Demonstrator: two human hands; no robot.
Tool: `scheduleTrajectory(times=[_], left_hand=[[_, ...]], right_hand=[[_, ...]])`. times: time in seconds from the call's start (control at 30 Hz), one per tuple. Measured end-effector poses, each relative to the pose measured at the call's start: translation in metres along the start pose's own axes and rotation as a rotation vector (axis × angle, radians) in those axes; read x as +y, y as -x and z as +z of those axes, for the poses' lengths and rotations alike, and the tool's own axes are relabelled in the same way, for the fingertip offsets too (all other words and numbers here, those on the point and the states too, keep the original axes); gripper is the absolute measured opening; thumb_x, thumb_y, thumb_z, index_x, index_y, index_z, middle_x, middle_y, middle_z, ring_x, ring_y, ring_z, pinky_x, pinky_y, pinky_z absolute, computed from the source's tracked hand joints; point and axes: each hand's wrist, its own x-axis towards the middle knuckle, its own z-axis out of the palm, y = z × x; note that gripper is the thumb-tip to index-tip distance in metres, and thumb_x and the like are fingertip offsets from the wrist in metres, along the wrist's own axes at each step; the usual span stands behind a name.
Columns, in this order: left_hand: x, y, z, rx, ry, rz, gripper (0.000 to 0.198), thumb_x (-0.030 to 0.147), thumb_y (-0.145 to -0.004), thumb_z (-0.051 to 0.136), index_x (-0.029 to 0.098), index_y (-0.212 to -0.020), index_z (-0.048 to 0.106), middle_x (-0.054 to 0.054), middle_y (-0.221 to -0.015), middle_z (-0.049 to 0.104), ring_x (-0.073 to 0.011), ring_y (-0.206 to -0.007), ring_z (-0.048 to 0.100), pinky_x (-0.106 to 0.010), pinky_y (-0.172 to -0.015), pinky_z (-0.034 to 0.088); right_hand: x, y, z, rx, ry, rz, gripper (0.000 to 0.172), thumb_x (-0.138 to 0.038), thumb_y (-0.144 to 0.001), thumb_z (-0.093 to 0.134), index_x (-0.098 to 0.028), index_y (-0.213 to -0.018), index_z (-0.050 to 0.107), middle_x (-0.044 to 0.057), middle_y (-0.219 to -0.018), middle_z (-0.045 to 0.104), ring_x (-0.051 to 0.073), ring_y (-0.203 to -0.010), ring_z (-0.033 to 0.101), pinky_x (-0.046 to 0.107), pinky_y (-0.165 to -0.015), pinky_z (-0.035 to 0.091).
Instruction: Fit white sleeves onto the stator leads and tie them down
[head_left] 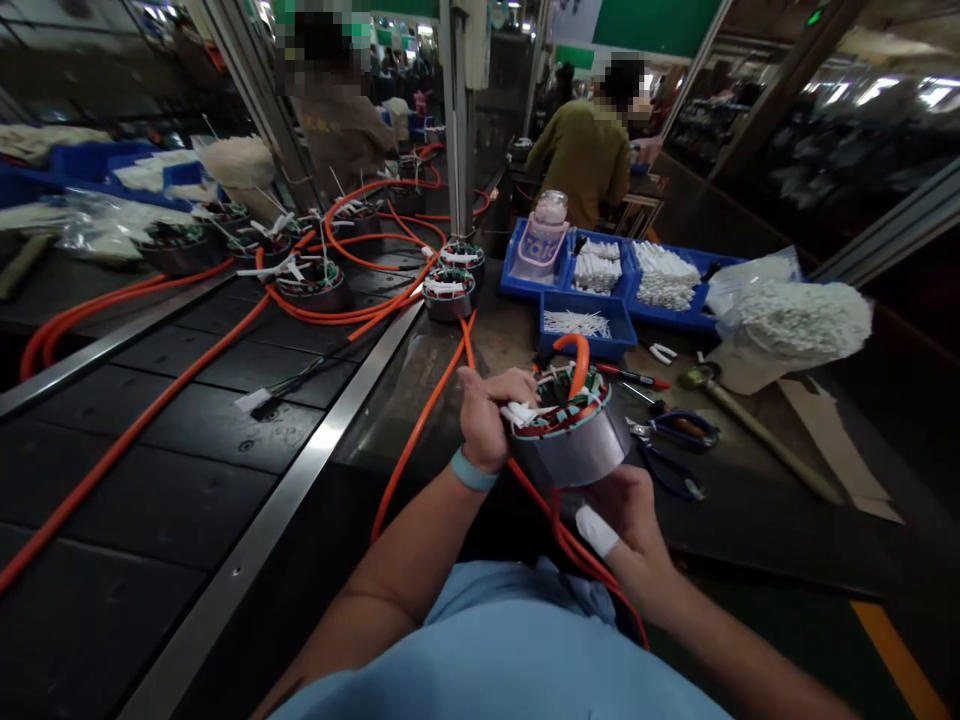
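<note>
A motor stator with a grey metal ring, laced windings and white sleeved leads is held tilted in front of my body. My left hand grips its left side, fingers over the upper rim by the white sleeves, thumb raised. From below, my right hand supports the ring; some of its fingers are hidden under it, and white tape wraps one digit. A thick orange cable arches out of the stator's centre. Red-orange cable hangs underneath and runs across my lap.
Several stators, including one on the bench edge, stand with orange cables across the conveyor. Blue bins hold white sleeves and ties. Cutters, a hammer and a marker lie right. Two people work beyond.
</note>
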Motion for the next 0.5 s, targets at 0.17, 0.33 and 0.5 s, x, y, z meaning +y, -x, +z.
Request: scheduleTrajectory(times=[0.17,0.33,0.5], left_hand=[[-0.008,0.0,0.004,0.069,0.14,-0.175,0.085,0.071,-0.086,0.009,0.019,-0.04,0.056,-0.005,-0.048,0.05,-0.0156,-0.058,0.05,-0.034,-0.069,0.043],[-0.016,0.004,0.014,0.014,0.318,-0.437,0.083,0.072,-0.085,0.014,0.016,-0.039,0.055,-0.005,-0.046,0.051,-0.014,-0.053,0.051,-0.031,-0.063,0.043],[-0.032,0.015,0.014,0.115,0.381,-0.793,0.076,0.073,-0.083,0.026,0.015,-0.043,0.052,-0.003,-0.039,0.049,-0.0115,-0.04,0.046,-0.026,-0.049,0.04]], right_hand=[[0.019,-0.01,0.04,0.157,-0.351,0.146,0.059,-0.042,-0.082,0.057,-0.03,-0.132,0.029,0.01,-0.126,0.05,0.023,-0.109,0.056,0.038,-0.086,0.051],[0.029,-0.021,0.025,-0.052,-0.525,0.338,0.057,-0.056,-0.073,0.06,-0.025,-0.119,0.048,0.001,-0.066,0.057,0.014,-0.05,0.05,0.025,-0.044,0.043],[0.01,-0.033,-0.012,-0.313,-0.316,0.325,0.043,-0.053,-0.08,0.057,-0.018,-0.104,0.064,0.003,-0.074,0.062,0.013,-0.059,0.054,0.026,-0.057,0.048]])
